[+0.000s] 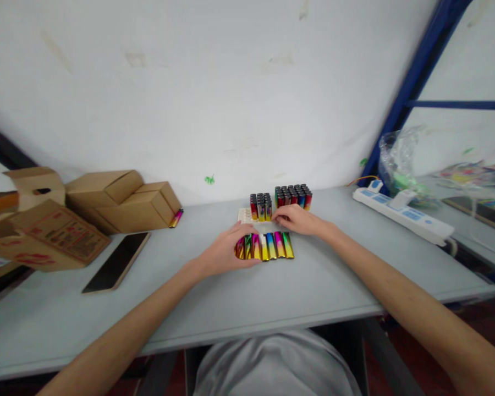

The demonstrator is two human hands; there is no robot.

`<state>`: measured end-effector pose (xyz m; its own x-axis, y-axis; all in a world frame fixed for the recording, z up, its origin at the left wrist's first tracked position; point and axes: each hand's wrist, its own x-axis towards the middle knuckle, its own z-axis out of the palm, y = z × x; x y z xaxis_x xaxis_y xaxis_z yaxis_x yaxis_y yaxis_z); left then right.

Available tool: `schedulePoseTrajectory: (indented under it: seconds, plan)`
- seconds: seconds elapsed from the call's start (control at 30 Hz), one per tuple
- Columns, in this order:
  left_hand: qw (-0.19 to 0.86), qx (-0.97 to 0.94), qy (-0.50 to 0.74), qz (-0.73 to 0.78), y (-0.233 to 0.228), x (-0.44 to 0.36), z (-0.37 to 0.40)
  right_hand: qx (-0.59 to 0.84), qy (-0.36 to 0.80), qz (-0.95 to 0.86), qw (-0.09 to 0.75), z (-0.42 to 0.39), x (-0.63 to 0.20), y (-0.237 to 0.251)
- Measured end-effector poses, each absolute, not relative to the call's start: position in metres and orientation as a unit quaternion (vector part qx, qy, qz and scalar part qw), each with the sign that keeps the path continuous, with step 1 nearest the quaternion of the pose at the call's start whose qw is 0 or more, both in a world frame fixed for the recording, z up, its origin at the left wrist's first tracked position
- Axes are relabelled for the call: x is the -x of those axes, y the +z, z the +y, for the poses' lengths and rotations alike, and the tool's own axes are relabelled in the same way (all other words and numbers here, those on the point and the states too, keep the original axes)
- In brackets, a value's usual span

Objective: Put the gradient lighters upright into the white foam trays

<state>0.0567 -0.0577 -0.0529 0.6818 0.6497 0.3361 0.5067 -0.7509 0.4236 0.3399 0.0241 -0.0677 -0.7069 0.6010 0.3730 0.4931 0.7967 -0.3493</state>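
Observation:
A row of several shiny rainbow-coloured lighters (271,246) lies side by side on the table in front of me. My left hand (226,248) wraps round the left end of this row, fingers along the top and thumb along the bottom. Just behind the row is a pale sheet or tray (245,215), partly covered by my hands. Upright lighters with black tops (260,207) stand on or behind it. My right hand (293,218) is closed in a pinch at the right end of the pale piece; whatever its fingertips hold is too small to make out.
Another block of upright lighters (293,193) stands by the wall. On the left are closed cardboard boxes (127,203), an opened carton (61,234), a phone (116,263) and a single lighter (176,218). A power strip (404,214) lies at the right.

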Motion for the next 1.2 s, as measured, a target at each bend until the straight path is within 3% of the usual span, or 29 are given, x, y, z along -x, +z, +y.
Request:
schedulePoseTrajectory:
  seconds: [0.13, 0.3, 0.47, 0.9, 1.2]
  plan:
    - [0.182, -0.859, 0.344, 0.332, -0.035, -0.057, -0.055, 0.303, 0.117, -0.915, 0.239, 0.025, -0.339, -0.068]
    - [0.359, -0.741, 0.452, 0.342, -0.03, -0.072, -0.045, 0.304, 0.114, -0.915, 0.24, 0.025, -0.339, -0.069]
    - [0.381, -0.661, 0.519, 0.385, -0.04, -0.084, -0.045, 0.305, 0.116, -0.915, 0.236, 0.026, -0.34, -0.071]
    - [0.548, -0.575, 0.481, 0.371, -0.049, -0.083, -0.057, 0.31, 0.134, -0.911, 0.236, 0.024, -0.341, -0.07]
    - [0.578, -0.557, 0.434, 0.409, -0.045, -0.079, -0.055, 0.315, 0.134, -0.911, 0.23, 0.022, -0.34, -0.067]
